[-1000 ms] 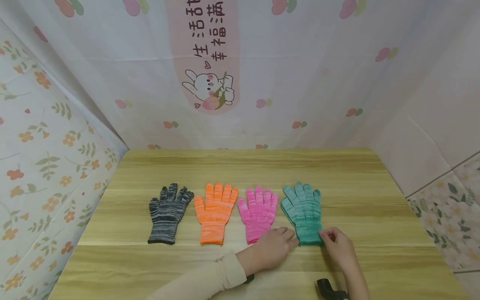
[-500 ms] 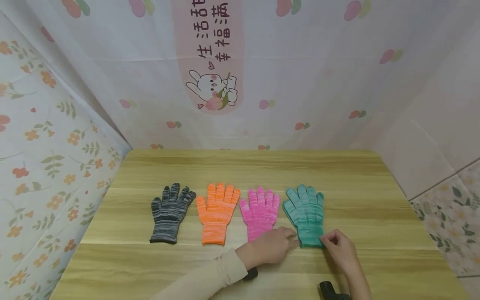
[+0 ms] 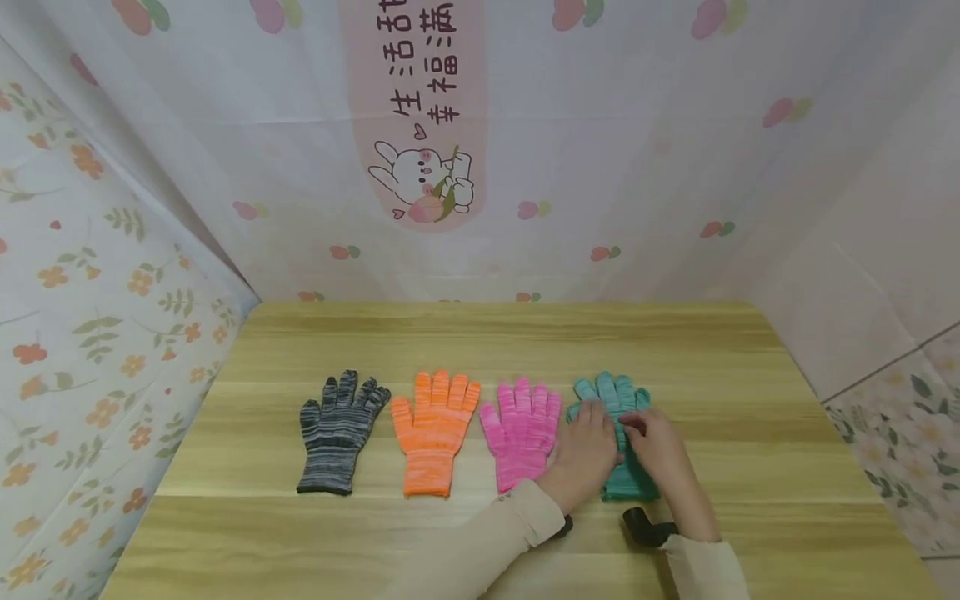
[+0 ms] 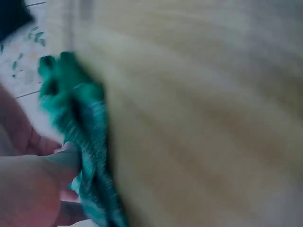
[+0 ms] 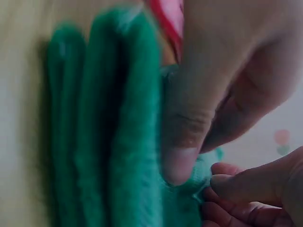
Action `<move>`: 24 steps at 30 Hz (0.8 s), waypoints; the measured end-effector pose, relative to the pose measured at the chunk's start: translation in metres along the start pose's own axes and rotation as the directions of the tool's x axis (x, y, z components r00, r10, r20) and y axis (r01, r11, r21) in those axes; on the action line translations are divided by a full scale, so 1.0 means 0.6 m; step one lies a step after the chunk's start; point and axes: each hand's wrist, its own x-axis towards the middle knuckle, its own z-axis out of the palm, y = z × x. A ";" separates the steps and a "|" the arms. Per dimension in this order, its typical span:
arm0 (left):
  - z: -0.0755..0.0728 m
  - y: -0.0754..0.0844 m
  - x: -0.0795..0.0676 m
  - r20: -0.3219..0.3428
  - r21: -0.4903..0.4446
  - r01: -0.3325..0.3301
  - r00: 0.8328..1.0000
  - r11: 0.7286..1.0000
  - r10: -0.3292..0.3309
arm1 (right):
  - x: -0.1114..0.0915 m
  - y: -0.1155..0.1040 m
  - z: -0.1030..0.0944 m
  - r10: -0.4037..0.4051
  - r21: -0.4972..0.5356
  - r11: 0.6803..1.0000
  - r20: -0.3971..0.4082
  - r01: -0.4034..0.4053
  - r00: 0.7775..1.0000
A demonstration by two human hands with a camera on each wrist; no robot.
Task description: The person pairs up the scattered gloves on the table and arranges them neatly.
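A teal-green knit glove [image 3: 628, 483] lies at the right end of a row on the table, palm area between both hands. My left hand [image 3: 585, 454] rests over its thumb side with fairly straight fingers; in the left wrist view the left thumb [image 4: 66, 158] touches the fabric. My right hand [image 3: 663, 458] is at the opposite edge, its thumb and index finger pinching the glove, as the right wrist view shows at the glove's edge. Stacked cuff layers of the green fabric [image 5: 137, 94] show up close there. The fabric beneath the left palm is hidden.
To the left lie a pink glove [image 3: 521, 433], an orange glove [image 3: 431, 437] and a black-and-grey glove [image 3: 333, 442], fingers pointing away. The wood-grain table [image 3: 300, 542] meets a patterned curtain [image 3: 600, 167] at the back. A black wrist device [image 3: 645, 529] is on the right forearm.
Both hands have moved up from the green glove's cuff corners onto its palm area. The pink glove's cuff is now uncovered. The other gloves have stayed in their places.
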 end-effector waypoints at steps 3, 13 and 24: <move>0.009 0.008 0.006 0.061 0.041 0.043 0.997 0.998 -0.045 | 0.022 0.005 0.006 -0.043 -0.056 0.998 0.018 0.044 0.999; 0.021 -0.007 0.003 0.104 0.093 -0.077 0.992 0.993 0.067 | 0.050 0.029 0.002 -0.175 -0.001 0.984 0.163 0.178 0.971; 0.022 -0.010 0.007 0.113 0.084 -0.092 0.990 0.992 0.083 | 0.068 0.034 -0.008 -0.164 0.073 0.986 0.261 0.150 0.951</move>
